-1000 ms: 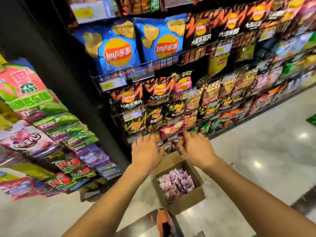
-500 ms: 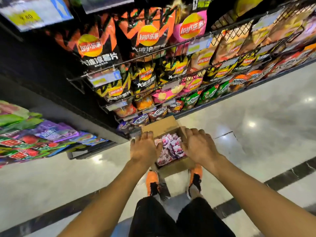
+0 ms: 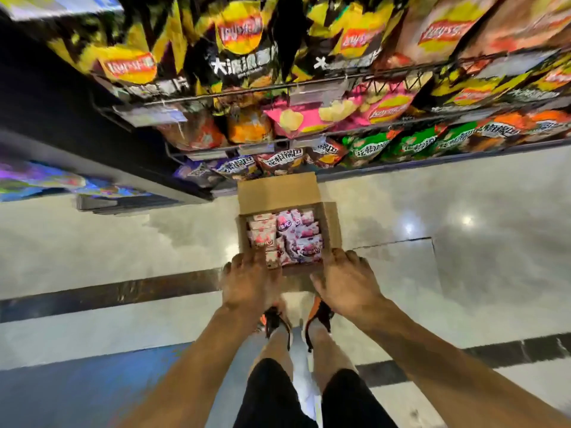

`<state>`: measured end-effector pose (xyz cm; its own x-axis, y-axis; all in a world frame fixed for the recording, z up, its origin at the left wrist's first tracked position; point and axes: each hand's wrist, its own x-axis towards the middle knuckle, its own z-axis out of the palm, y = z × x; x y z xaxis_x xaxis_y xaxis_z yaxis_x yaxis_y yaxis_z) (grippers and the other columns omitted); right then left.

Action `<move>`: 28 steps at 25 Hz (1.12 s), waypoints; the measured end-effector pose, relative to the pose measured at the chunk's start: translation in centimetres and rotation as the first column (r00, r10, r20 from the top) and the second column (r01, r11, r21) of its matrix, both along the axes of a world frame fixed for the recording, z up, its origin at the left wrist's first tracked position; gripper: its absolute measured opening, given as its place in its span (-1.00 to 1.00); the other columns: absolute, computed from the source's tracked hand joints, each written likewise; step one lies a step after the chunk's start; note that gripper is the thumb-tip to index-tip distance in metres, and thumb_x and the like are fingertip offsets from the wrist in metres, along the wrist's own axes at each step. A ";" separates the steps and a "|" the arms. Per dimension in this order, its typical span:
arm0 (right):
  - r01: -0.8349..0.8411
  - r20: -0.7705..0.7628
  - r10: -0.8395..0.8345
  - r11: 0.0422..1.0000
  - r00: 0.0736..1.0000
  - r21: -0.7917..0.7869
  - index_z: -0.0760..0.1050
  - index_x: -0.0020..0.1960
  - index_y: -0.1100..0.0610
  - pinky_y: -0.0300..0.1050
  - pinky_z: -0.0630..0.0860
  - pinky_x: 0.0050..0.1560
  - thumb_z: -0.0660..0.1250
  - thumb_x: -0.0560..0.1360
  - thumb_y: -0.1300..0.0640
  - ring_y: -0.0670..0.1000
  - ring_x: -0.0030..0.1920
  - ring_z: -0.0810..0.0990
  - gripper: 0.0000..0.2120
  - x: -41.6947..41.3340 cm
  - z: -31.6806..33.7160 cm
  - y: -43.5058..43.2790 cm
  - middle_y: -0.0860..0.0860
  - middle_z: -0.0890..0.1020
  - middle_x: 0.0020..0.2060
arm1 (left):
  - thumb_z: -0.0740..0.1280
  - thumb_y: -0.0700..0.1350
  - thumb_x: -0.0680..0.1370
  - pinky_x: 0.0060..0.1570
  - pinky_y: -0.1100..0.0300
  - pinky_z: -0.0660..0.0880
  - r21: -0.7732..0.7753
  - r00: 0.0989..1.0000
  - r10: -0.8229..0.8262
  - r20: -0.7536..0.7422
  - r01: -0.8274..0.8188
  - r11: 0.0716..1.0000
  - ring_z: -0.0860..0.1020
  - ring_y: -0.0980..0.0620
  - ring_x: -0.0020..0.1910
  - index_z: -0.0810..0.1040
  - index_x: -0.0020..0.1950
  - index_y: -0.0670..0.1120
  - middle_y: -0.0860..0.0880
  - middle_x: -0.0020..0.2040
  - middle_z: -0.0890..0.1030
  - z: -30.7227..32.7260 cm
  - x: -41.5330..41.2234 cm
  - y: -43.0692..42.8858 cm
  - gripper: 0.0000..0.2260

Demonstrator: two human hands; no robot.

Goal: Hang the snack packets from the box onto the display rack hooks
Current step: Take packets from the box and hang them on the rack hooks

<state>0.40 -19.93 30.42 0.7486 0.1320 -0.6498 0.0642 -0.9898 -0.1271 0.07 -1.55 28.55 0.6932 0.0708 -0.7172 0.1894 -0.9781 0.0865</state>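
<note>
Sitting on the glossy floor below the wire display rack (image 3: 278,97), the open brown cardboard box (image 3: 279,193) holds pink-and-white snack packets (image 3: 296,239); left hand (image 3: 250,282) and right hand (image 3: 346,282) reach its near edge, grip unclear. Rack bags read "Lay's".

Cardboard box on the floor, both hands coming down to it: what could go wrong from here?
1. The pink packets lie loosely heaped in the cardboard box; a quick grab by the left hand may lift several and drop some on the glossy floor.
2. The right hand is at the box's near right corner; pressing there could tip or slide it.
3. The box sits just ahead of the orange shoes, so a step forward might kick it.
</note>
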 end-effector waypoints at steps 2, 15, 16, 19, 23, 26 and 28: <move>0.014 -0.025 -0.014 1.000 1.000 0.020 0.21 0.51 0.06 0.04 0.41 0.28 0.12 0.60 -0.18 0.14 0.32 0.46 -0.44 -0.1 -3.6 -0.3 0.07 0.46 0.37 | 0.14 0.20 0.66 0.40 -0.07 0.39 0.004 1.000 -0.016 -0.017 0.016 1.000 0.41 -0.17 0.45 0.25 0.62 -0.04 -0.10 0.47 0.47 -3.3 -0.1 -0.2 -0.42; 0.109 -0.120 -0.112 0.994 0.986 -0.026 0.27 0.47 0.04 0.07 0.44 0.34 0.18 0.60 -0.18 0.14 0.38 0.46 -0.48 0.1 -33.1 0.4 0.03 0.49 0.36 | 0.21 0.14 0.64 0.50 -0.09 0.29 0.011 0.990 -0.074 -0.124 0.076 0.997 0.33 -0.15 0.53 0.27 0.59 -0.04 -0.08 0.52 0.43 -32.7 -0.6 -0.4 -0.45; 0.119 -0.134 -0.122 0.992 0.983 -0.030 0.27 0.47 0.05 0.06 0.44 0.35 0.19 0.60 -0.18 0.14 0.38 0.46 -0.47 0.2 -35.0 0.5 0.03 0.49 0.36 | 0.22 0.13 0.64 0.49 -0.09 0.29 0.019 0.992 -0.065 -0.112 0.067 0.998 0.34 -0.15 0.52 0.28 0.58 -0.04 -0.08 0.51 0.43 -34.5 -0.8 -0.1 -0.46; 0.315 -0.232 -0.311 0.949 0.922 -0.021 0.28 0.45 0.09 0.07 0.42 0.38 0.23 0.62 -0.12 0.18 0.38 0.45 -0.51 0.9 -39.2 0.3 0.08 0.48 0.36 | 0.26 0.06 0.66 0.48 -0.05 0.30 0.030 0.996 -0.009 -0.092 0.012 0.999 0.32 -0.17 0.52 0.27 0.55 -0.09 -0.12 0.52 0.39 -38.5 -1.1 0.6 -0.49; 0.522 -0.298 -0.510 0.852 0.807 -0.043 0.12 0.51 0.17 0.04 0.46 0.34 0.23 0.65 -0.06 0.19 0.36 0.48 -0.43 1.7 -43.8 0.8 0.13 0.45 0.39 | 0.28 -0.08 0.68 0.50 0.01 0.31 0.103 0.995 0.064 -0.071 -0.056 0.993 0.29 -0.17 0.52 0.20 0.56 -0.14 -0.17 0.51 0.32 -43.2 -1.4 1.4 -0.51; 0.612 -0.275 -0.598 0.790 0.753 -0.042 0.02 0.53 0.21 0.01 0.47 0.28 0.25 0.65 -0.03 0.19 0.36 0.49 -0.37 1.7 -45.7 1.1 0.17 0.46 0.37 | 0.23 -0.14 0.69 0.45 0.02 0.36 0.133 0.997 0.042 -0.058 -0.034 0.990 0.35 -0.16 0.44 0.23 0.54 -0.14 -0.18 0.45 0.33 -44.8 -1.5 1.6 -0.57; 0.608 -0.255 -0.594 0.793 0.763 -0.030 -0.01 0.55 0.25 0.05 0.43 0.36 0.23 0.66 -0.01 0.21 0.42 0.42 -0.35 1.5 -46.3 1.2 0.21 0.37 0.45 | 0.19 -0.18 0.69 0.42 0.01 0.38 0.127 0.999 0.033 -0.034 -0.028 0.992 0.36 -0.17 0.40 0.23 0.54 -0.13 -0.19 0.44 0.31 -45.3 -1.5 1.7 -0.59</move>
